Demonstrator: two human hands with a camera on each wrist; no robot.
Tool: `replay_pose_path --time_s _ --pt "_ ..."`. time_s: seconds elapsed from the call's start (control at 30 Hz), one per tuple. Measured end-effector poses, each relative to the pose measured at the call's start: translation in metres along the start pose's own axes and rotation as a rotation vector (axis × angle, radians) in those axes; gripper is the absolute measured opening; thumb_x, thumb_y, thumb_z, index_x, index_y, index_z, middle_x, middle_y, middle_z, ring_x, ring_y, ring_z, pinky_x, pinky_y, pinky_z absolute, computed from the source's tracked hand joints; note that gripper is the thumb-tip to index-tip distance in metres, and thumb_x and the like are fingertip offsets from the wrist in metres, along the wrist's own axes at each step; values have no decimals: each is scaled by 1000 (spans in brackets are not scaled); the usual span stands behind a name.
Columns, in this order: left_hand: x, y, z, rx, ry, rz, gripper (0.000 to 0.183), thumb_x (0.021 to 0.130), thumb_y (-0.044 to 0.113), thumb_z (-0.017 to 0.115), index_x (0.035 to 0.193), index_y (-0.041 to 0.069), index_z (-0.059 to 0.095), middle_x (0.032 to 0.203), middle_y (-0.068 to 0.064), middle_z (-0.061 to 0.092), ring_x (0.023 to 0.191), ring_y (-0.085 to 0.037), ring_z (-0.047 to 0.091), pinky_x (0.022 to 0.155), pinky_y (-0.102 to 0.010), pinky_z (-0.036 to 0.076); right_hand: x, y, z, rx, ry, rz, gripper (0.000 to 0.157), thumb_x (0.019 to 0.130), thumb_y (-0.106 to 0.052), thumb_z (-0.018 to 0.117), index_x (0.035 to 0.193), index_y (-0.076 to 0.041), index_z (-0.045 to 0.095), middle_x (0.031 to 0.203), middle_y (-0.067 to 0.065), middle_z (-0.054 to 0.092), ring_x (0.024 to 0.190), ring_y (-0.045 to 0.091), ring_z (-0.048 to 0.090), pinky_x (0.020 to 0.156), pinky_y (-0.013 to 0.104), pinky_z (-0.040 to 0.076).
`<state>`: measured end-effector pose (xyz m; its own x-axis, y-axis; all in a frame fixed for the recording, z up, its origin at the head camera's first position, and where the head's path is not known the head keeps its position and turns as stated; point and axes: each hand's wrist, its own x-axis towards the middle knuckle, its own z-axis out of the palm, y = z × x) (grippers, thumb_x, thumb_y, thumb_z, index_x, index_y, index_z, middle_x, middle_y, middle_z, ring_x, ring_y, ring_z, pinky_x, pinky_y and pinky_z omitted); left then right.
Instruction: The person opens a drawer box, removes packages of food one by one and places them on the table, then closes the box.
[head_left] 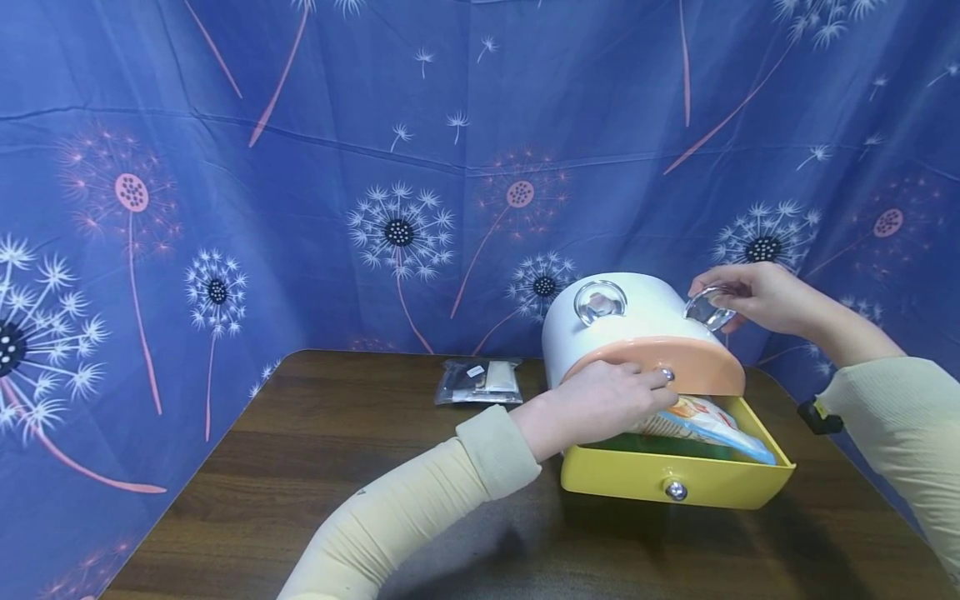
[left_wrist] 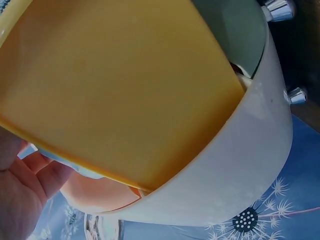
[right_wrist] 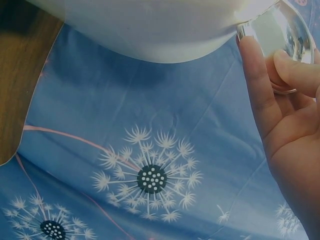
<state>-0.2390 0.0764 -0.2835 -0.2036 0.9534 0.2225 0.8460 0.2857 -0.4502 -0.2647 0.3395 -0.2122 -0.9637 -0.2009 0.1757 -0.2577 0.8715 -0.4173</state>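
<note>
Packet (head_left: 708, 427) is lying in the yellow drawer (head_left: 622, 475) jutting from the white cabinet (head_left: 652, 304). Right hand (head_left: 768, 296) is grasping the cabinet's silver ear (head_left: 707, 310); left hand (head_left: 603, 402) is resting at the packet, its hold unclear. Bracing the cabinet while guiding the packet gently is probably helping.

Packet (head_left: 712, 425) in drawer (head_left: 720, 487), pouch (head_left: 480, 383) left of cabinet (head_left: 652, 312) (1 table (head_left: 337, 450) beneath)
</note>
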Motion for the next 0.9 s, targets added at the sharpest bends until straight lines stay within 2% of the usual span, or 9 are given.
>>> replay_pose_path --time_s 0.27,0.5,0.77,0.9 --pt "-4 1 -8 -43 10 -34 33 94 26 56 127 27 53 127 11 54 95 -6 57 82 -17 46 0 1 0 -6 -1 -5 33 93 3 49 124 -5 56 125 26 53 73 17 66 60 29 55" --pt "-8 4 -15 -14 59 -14 29 94 22 53 122 28 55 118 11 56 87 -6 56 70 -17 45 0 1 -1 -10 -2 -6 33 93 3 50 124 -6 56 126 26 53 71 17 65 60 29 55" --pt "-12 4 -28 -3 67 -52 31 94 18 53 122 29 55 110 14 57 86 -5 55 69 -18 45 1 1 1 -9 2 0 33 93 3 49 125 -6 56 126 27 52 74 19 65 60 29 56" --pt "-15 6 -34 2 110 -45 29 94 17 51 120 29 57 107 14 57 87 -5 55 67 -18 44 0 1 1 -13 2 -1 32 94 2 50 124 -6 56 127 26 52 73 19 65 60 29 55"
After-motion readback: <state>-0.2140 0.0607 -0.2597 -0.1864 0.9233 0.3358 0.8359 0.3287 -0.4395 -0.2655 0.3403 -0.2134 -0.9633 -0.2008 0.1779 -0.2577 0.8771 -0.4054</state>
